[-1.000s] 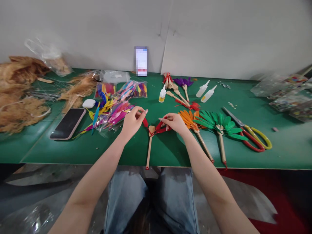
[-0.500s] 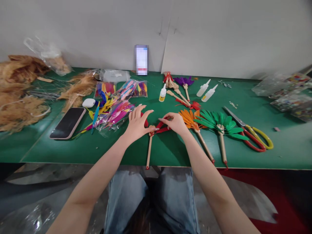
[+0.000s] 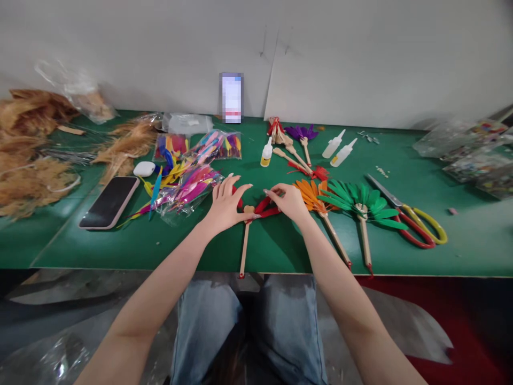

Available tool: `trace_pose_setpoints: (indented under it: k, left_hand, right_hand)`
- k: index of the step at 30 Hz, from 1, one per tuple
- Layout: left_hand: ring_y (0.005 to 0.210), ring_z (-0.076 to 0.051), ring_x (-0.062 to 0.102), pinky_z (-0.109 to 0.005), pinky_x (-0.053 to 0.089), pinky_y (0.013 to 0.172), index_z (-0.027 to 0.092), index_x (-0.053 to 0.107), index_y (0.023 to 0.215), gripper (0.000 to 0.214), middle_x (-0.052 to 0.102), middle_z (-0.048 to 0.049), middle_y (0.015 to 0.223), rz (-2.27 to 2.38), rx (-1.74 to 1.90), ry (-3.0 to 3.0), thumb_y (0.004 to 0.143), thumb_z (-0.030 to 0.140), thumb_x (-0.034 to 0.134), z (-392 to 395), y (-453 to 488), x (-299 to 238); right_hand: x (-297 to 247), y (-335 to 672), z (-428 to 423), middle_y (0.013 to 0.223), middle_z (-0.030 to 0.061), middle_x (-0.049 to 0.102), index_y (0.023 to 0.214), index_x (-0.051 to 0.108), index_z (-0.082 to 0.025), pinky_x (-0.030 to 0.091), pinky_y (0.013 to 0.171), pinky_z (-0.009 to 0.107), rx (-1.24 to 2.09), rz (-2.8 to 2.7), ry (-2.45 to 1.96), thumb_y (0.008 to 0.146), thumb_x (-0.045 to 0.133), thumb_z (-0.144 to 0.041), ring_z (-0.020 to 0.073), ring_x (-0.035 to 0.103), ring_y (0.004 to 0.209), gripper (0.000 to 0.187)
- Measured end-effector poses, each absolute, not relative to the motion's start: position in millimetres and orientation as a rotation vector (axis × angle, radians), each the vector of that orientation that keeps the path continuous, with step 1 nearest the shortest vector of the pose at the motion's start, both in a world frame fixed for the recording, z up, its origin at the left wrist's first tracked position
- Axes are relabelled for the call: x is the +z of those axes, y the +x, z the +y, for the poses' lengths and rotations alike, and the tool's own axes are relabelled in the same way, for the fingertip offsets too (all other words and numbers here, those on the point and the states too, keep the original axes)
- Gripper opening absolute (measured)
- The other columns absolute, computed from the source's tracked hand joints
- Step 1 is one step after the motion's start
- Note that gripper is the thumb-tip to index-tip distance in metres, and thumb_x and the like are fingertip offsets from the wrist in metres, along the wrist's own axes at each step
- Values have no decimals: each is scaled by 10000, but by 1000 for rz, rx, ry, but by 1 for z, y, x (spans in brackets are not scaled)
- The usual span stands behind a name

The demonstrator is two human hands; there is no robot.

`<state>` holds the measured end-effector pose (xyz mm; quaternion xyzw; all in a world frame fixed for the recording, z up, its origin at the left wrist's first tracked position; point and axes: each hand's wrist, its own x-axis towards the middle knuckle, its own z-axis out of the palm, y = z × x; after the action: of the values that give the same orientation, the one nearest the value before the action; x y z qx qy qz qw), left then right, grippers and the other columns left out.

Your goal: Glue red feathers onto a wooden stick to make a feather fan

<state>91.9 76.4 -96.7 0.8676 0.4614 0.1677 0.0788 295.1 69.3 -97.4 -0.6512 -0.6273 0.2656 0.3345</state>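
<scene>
A flat wooden stick (image 3: 244, 248) with a rounded head lies upright in front of me on the green table. Red feathers (image 3: 265, 209) fan out from its head to both sides. My left hand (image 3: 227, 206) is open over it, fingers spread, with the thumb tip pressing at the stick's head. Behind these fingers some red feathers are partly hidden. My right hand (image 3: 287, 199) is closed in a pinch on a red feather right of the head. Just beyond that hand lie an orange feather fan (image 3: 313, 194) and a green feather fan (image 3: 357, 202).
Scissors (image 3: 414, 216) lie at right. Glue bottles (image 3: 266, 154), bare wooden sticks (image 3: 294, 160) and a purple feather fan (image 3: 302, 133) are further back. Bagged feathers (image 3: 192, 188), a black-screened phone (image 3: 109, 202) and tan fibre (image 3: 38, 155) occupy the left. Another phone (image 3: 231, 97) leans on the wall.
My right fingers have shifted slightly, and the red feathers beside the stick's head look spread a little wider and lower. My left hand stays nearly in place, its thumb still at the head.
</scene>
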Motion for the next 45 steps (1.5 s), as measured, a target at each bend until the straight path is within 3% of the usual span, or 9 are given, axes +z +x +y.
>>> trace_pose_setpoints:
  k: [11,17,26,35,40,45]
  left_hand:
    - [1367,-363,187,-557,158,1082,249,461,1290,728,301,-154,1427,1369,494,2571,690,624,631,77,92,-95]
    - [1359,-359,207,-551,172,1074,253,458,1289,695,311,-153,1423,1389,521,2567,713,608,619,78,92,-96]
    - [1355,-367,206,-553,170,1075,262,460,1288,711,311,-146,1419,1387,522,2540,689,596,648,78,91,-96]
    - [1362,-360,202,-549,158,1083,253,469,1281,740,320,-151,1417,1401,511,2539,669,628,648,78,93,-98]
    - [1358,-356,212,-542,168,1083,252,482,1270,708,328,-142,1411,1411,520,2511,682,610,648,78,94,-98]
    - [1328,-326,286,-503,226,1061,254,503,1237,543,370,-131,1386,1510,621,2451,784,543,577,81,93,-97]
  right_hand:
    - [-93,310,72,564,34,626,727,638,-197,441,598,283,543,-1450,-1658,881,444,-482,179,603,546,378]
    - [-97,307,72,606,26,625,697,630,-207,410,558,273,513,-1647,-1735,793,584,-455,176,580,587,270]
    - [-94,296,66,683,6,559,730,591,-202,389,568,260,484,-1817,-1771,692,703,-504,162,548,651,324]
    - [-99,298,69,763,38,556,745,562,-199,398,608,267,409,-1842,-1745,864,527,-431,161,535,663,263]
    - [-99,299,68,823,36,538,827,619,-199,414,623,265,468,-1918,-1667,866,534,-396,137,527,629,218]
    - [-99,296,65,872,29,521,888,625,-211,429,641,265,534,-1992,-1604,860,548,-390,136,535,656,197]
